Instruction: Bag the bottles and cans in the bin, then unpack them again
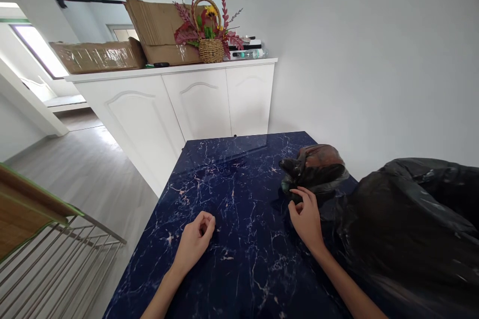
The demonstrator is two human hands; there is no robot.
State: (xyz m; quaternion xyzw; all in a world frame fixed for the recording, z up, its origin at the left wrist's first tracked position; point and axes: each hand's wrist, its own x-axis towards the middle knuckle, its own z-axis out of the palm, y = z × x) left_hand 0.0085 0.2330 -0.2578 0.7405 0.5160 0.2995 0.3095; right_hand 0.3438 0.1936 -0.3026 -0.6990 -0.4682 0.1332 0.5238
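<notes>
My left hand (195, 239) rests on the blue marble-patterned table (232, 259), its fingers curled in to the thumb and nothing showing in them. To the right, my right hand (307, 217) is beside a small knotted black plastic bag (324, 167), through which something reddish-brown shows. The fingers of that hand are bent and spread from the thumb. Its fingertips reach the near edge of the bag; whether they touch it I cannot tell. A much larger black plastic bag (404, 224) bulges at the right, close to my right forearm.
Beyond the table stands a white cabinet (202, 104) bearing cardboard boxes (97, 57), a wicker flower basket (211, 51) and a clear bottle (250, 54). A metal rack (75, 259) is at the lower left. A grey wall (355, 60) borders the right side.
</notes>
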